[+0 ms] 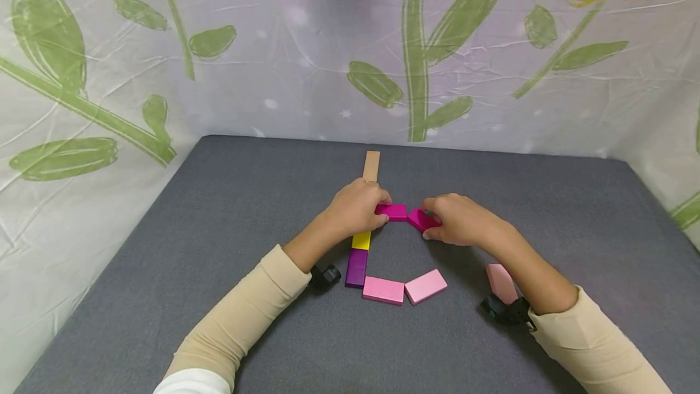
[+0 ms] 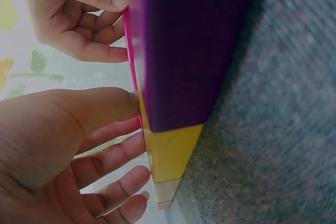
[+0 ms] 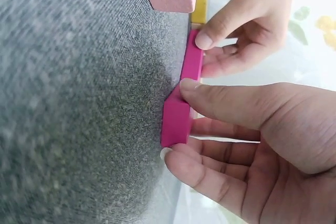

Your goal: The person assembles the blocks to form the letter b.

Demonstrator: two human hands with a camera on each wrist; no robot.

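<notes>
My left hand (image 1: 354, 207) pinches one magenta block (image 1: 397, 213) between thumb and fingers, at the upper part of a row of flat blocks. A second magenta block (image 1: 419, 220) lies angled against its right end, and my right hand (image 1: 460, 219) grips that one. In the right wrist view, the thumb is on the near face of the angled magenta block (image 3: 176, 121), with a finger at its lower end. Below my left hand come a yellow block (image 1: 361, 241) and a purple block (image 1: 356, 267). A plain wooden block (image 1: 371, 166) extends beyond the hand.
Two pink blocks, one straight (image 1: 383, 290) and one tilted (image 1: 426, 286), continue from the purple block's lower end. Another pink block (image 1: 500, 283) lies apart under my right forearm. The grey cloth table (image 1: 262, 199) ends at a flowered curtain (image 1: 306, 47).
</notes>
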